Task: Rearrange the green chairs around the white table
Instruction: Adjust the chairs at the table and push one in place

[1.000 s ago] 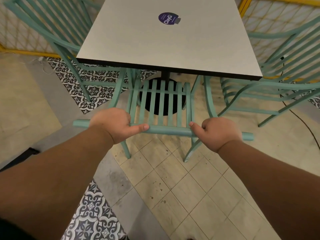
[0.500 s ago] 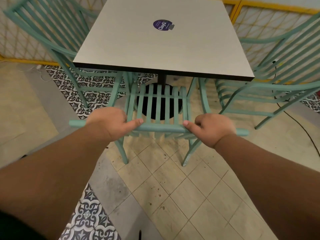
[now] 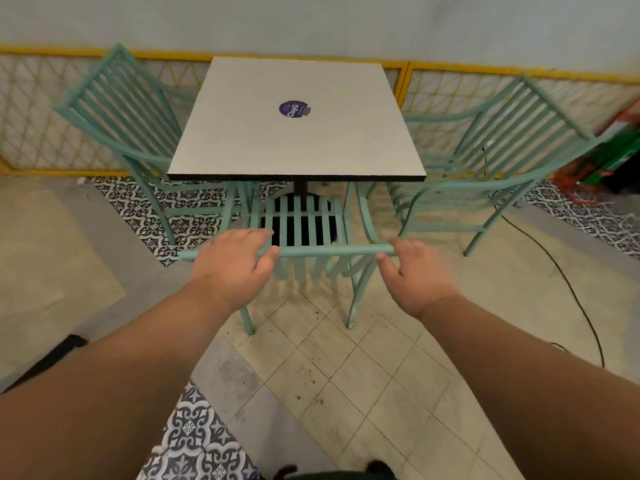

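The near green chair point(image 3: 329, 251) stands pushed in at the front edge of the white surface point(image 3: 294, 150), its slatted seat partly under the top, in front of the black pedestal point(image 3: 300, 188). The left hand point(image 3: 235, 268) lies on its top bar point(image 3: 304, 251), fingers point(image 3: 252, 233) loosely straight across it, thumb tip touching. The right hand point(image 3: 419, 277) touches the bar's right end, fingers point(image 3: 398, 242) relaxed and slightly spread, not wrapped round it. The left green chair point(image 3: 114, 98) and right green chair point(image 3: 512, 133) flank the surface, crowding close beside the near seat. A purple sticker point(image 3: 289, 109) lies on the surface. A black cable point(image 3: 569, 287) crosses the floor at right, and a yellow lattice fence point(image 3: 31, 109) runs behind.
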Available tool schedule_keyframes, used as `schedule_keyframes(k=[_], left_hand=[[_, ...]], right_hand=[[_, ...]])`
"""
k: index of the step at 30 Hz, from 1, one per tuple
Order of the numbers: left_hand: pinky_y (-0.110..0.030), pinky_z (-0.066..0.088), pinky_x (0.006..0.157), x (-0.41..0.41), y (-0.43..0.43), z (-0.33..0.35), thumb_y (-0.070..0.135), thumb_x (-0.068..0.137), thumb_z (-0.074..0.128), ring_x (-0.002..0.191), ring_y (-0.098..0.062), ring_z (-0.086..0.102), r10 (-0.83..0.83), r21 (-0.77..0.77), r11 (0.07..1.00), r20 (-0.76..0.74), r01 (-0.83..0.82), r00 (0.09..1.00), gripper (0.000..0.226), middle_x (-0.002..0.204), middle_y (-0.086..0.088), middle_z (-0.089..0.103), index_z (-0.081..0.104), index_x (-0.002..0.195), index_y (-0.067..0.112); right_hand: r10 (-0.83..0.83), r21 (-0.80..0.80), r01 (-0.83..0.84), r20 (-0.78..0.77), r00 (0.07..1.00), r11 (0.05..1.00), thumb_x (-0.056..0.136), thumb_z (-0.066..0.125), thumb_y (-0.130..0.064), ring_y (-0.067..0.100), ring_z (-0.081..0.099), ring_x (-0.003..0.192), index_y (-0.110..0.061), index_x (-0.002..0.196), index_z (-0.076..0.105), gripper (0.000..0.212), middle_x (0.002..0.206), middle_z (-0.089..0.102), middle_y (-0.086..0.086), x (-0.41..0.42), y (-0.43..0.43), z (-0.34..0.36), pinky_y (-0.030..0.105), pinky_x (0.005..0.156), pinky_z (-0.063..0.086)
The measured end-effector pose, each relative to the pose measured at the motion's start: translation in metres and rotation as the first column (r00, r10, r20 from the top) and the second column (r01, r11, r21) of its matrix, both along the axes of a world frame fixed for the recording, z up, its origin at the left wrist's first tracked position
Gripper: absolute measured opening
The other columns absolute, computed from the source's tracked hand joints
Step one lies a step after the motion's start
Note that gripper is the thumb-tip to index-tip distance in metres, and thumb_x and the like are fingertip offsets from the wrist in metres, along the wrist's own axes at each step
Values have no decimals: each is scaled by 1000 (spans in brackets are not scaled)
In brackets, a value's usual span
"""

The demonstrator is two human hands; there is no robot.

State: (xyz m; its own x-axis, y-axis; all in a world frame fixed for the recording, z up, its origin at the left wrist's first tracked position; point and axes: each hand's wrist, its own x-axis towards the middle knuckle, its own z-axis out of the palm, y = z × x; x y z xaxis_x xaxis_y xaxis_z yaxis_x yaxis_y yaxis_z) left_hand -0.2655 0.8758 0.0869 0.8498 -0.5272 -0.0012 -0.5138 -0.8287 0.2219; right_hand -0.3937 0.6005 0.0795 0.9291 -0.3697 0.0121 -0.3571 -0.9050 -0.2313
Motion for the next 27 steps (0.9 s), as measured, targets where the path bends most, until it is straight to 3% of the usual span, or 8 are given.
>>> schedule_keyframes(k=[2,7,11,17,21,27], left_hand=[[-51,40,109,-7,3,11,49,102,32,136,-24,46,-21,10,1000,-1,21,1000,52,145,2,57,51,145,27],[-49,40,108,-12,-9,30,50,102,32,135,-24,46,-92,72,993,18,90,996,53,144,0,57,48,147,26],[-48,40,106,-19,-46,32,50,102,30,135,-22,46,-207,117,972,19,203,978,52,144,3,56,47,147,28],[-48,42,102,-49,-157,36,50,102,34,134,-23,47,-331,73,942,31,328,943,51,143,2,57,48,146,29],[-47,43,102,-82,-248,45,48,102,36,135,-26,47,-403,27,915,37,402,915,50,144,0,57,49,146,28],[-46,41,104,-104,-359,62,49,101,37,137,-26,47,-442,-31,895,66,444,895,52,147,-1,55,49,146,27]], right_hand=[[-27,-13,28,26,999,1000,97,33,-55,35,60,107,-14,131,60,59,116,68,14,-13,-1,15,46,92,47],[-87,45,84,59,994,995,100,38,-51,35,56,118,-14,136,57,55,127,65,12,-37,-2,30,49,100,46],[-164,79,157,89,983,984,94,30,-59,33,56,121,-17,141,54,68,131,64,11,-67,-15,38,48,103,45],[-280,81,272,111,954,959,88,27,-62,32,52,130,-15,143,53,76,139,61,11,-135,-97,50,46,109,40],[-334,37,332,113,936,943,97,42,-53,29,53,129,-17,146,50,62,139,61,9,-178,-174,69,45,109,41],[-390,-7,394,114,914,919,100,45,-49,28,50,132,-19,150,46,58,145,57,6,-216,-271,98,45,109,41]])
